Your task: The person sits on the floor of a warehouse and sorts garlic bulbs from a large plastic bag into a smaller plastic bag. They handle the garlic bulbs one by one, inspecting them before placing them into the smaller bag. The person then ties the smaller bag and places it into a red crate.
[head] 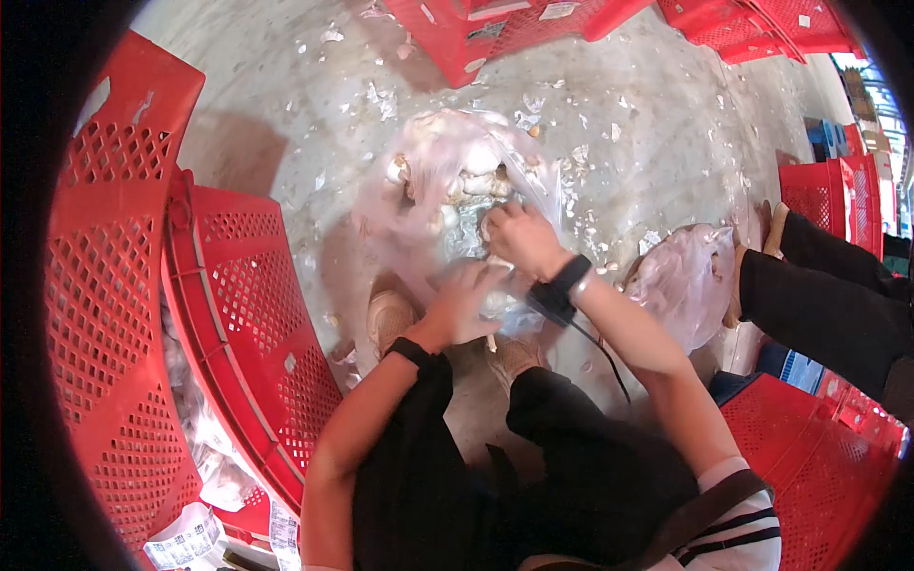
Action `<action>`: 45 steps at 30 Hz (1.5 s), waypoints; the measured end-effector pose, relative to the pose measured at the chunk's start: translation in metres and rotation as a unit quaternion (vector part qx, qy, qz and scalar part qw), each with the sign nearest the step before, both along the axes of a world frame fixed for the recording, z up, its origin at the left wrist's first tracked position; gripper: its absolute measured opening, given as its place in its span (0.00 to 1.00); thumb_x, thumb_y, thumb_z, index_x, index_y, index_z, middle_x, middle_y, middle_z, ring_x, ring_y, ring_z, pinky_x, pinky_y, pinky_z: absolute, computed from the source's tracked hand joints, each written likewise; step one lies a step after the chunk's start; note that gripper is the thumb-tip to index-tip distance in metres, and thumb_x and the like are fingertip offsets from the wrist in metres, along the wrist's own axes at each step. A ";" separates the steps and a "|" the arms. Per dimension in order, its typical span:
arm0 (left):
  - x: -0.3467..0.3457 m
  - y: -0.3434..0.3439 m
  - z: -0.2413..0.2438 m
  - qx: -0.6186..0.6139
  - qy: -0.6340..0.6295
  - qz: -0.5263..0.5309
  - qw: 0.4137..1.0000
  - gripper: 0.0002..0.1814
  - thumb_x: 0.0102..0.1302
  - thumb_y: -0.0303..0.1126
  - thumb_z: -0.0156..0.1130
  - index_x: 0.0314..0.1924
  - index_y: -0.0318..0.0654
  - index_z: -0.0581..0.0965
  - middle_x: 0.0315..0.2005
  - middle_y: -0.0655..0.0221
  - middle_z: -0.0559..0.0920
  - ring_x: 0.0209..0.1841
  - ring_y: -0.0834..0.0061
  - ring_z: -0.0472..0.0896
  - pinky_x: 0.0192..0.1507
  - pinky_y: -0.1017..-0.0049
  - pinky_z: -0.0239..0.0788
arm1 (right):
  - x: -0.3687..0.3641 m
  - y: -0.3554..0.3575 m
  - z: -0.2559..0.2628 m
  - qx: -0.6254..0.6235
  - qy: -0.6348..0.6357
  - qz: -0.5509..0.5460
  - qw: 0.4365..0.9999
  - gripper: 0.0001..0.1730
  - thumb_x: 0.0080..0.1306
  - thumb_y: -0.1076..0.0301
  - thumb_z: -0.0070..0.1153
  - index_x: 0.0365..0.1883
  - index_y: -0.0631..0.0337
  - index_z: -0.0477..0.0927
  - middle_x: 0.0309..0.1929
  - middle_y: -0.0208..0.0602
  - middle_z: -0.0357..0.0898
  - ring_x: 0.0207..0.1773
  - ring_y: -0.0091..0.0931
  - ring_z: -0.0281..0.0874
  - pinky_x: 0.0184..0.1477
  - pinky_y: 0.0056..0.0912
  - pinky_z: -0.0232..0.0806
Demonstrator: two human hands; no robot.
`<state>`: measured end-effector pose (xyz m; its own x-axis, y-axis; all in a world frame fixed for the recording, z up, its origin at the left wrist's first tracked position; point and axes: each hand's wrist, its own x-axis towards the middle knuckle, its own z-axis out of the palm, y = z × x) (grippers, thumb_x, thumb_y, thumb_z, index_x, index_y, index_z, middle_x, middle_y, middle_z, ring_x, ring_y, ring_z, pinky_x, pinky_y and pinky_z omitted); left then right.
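Between my feet on the floor stands a thin, pinkish translucent plastic bag (396, 221) with its mouth open. Several white garlic bulbs (482, 160) fill its far side, some with brown roots or stems. My right hand (525, 239) reaches into the mouth, fingers curled down near the bulbs; its fingertips are partly hidden. At the near side, my left hand (460, 300) is blurred, with thumb and fingers apart around a pale garlic bulb (496, 303). Whether it grips that bulb is unclear. Both wrists wear black bands, and a black cable (607, 357) hangs from the right one.
Red perforated plastic crates stand at left (250, 285), far side (528, 32) and lower right (807, 435). White bagged goods (214, 457) lie in the left one. Another filled pink bag (682, 282) sits by a person's legs (821, 300). Garlic skins (385, 103) litter the concrete floor.
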<state>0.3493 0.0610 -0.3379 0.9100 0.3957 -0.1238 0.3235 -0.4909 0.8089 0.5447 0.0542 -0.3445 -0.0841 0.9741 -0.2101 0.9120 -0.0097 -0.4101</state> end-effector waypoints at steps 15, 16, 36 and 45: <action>-0.009 -0.008 -0.018 0.028 -0.003 -0.004 1.000 0.38 0.47 0.42 0.67 0.57 0.35 0.64 0.53 0.50 0.65 0.58 0.49 0.61 0.59 0.58 0.56 | -0.030 -0.031 0.086 0.077 0.396 -0.108 0.909 0.24 0.52 0.65 0.63 0.48 0.57 0.72 0.45 0.38 0.72 0.50 0.36 0.69 0.54 0.35 0.59; -0.008 -0.008 -0.018 0.028 0.006 -0.014 1.000 0.39 0.47 0.42 0.67 0.57 0.34 0.64 0.53 0.50 0.65 0.58 0.49 0.61 0.59 0.58 0.56 | -0.031 -0.034 0.093 0.068 0.439 -0.120 0.888 0.23 0.53 0.67 0.63 0.48 0.57 0.72 0.44 0.38 0.71 0.48 0.34 0.69 0.52 0.33 0.62; -0.002 -0.008 -0.030 -0.035 -0.054 0.041 0.997 0.40 0.43 0.37 0.70 0.59 0.41 0.65 0.50 0.57 0.70 0.55 0.54 0.67 0.56 0.61 0.58 | -0.054 -0.043 0.136 -0.209 0.878 -0.325 0.282 0.16 0.67 0.53 0.43 0.36 0.57 0.71 0.32 0.39 0.70 0.27 0.26 0.66 0.23 0.21 0.57; 0.000 -0.005 -0.013 0.038 -0.068 0.022 0.997 0.35 0.47 0.39 0.66 0.57 0.40 0.67 0.47 0.58 0.71 0.52 0.53 0.68 0.53 0.59 0.60 | -0.055 -0.043 0.112 -0.208 0.856 -0.374 0.288 0.14 0.68 0.55 0.41 0.36 0.56 0.72 0.35 0.38 0.73 0.28 0.28 0.71 0.26 0.24 0.64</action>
